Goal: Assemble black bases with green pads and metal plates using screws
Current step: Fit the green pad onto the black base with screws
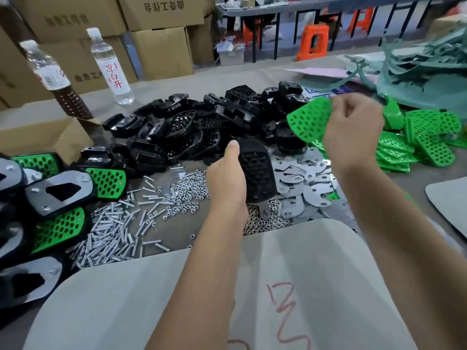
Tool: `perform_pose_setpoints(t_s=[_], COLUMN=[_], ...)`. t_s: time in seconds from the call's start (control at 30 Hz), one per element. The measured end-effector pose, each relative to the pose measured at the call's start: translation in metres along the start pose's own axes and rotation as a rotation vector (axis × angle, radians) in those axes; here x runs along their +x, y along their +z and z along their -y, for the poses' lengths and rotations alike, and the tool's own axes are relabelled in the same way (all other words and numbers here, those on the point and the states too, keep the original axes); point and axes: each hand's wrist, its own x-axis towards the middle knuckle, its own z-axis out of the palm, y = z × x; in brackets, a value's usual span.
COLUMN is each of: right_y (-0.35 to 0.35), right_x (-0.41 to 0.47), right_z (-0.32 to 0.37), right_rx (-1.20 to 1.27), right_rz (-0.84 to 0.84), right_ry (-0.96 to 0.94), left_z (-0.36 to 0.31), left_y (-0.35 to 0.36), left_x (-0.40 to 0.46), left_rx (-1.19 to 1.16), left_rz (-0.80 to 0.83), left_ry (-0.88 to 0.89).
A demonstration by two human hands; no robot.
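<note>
The black base [256,170] is gripped upright in the left hand [227,178], above the heap of nuts [187,193], and the right hand [352,132] pinches a green pad [309,120] just right of it, not yet laid on, so this unit seems barely begun: pad, metal plate and screws all remain. Left of the base lie several finished units [63,190], pad and plate fitted; behind it a big pile of bare bases [202,122], right of it loose plates [305,178] and pads [429,137], nearer left loose screws [113,231]; much work is left. Further left a water bottle [111,66] reads 凉白开 in red; the cartons [161,29] behind bear Chinese print I cannot read surely; red scrawl marks the grey sheet [290,286] on the counter [164,84].
</note>
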Motion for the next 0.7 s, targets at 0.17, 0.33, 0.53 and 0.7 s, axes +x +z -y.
perform_pose_setpoints(t_s=[0.17,0.33,0.53,0.7], right_y=[0.029,0.043,0.043,0.043], right_x=[-0.082,-0.123,-0.131,-0.130], right_z=[0.019,0.010,0.008,0.004], right_rx=[0.675,0.797,0.725,0.729], right_rz=[0.404,0.497,0.579,0.583], right_ry=[0.301,0.280,0.162,0.114], left_z=[-0.003,0.002,-0.005,0.003], left_y=[-0.045,-0.087,-0.097,-0.094], left_x=[0.006,0.009,0.011,0.010], left_rx=[0.006,-0.076,-0.286,-0.088], left_rz=[-0.289,-0.145,-0.033,0.001], left_ry=[0.139,0.151,0.065,0.123])
